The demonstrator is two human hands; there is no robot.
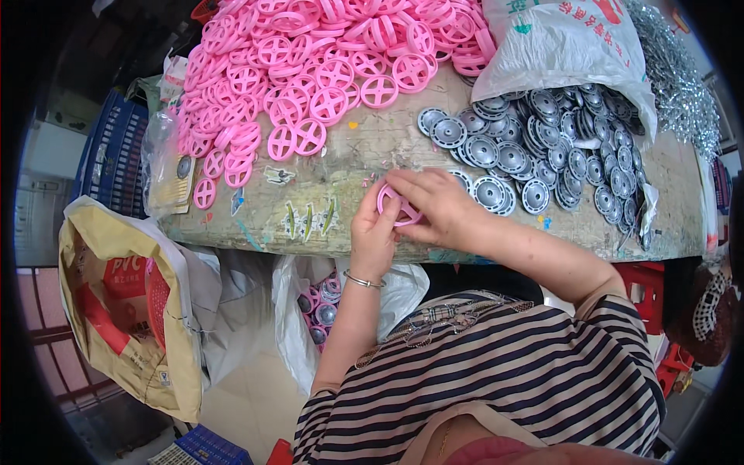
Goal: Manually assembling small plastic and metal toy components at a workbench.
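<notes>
Near the table's front edge, both my hands close round one pink plastic wheel ring [408, 214] with crossed spokes. My left hand [375, 232] grips its left side, the thumb lying over the ring. From the right, my right hand [438, 203] holds the same ring, its fingers bent over the top. Whether a grey disc sits inside the ring is hidden by my fingers. Just right of my hands lie grey round hubcap discs [511, 156]. A big heap of pink wheel rings [310, 70] covers the far left and middle of the table.
A white woven sack [562, 50] spills the grey discs at the far right, beside silver tinsel [670, 77]. Below the table edge, a white bag [291, 310] holds pink rings with grey centres. A yellow-brown sack [93, 372] stands open at left, near blue crates [116, 147].
</notes>
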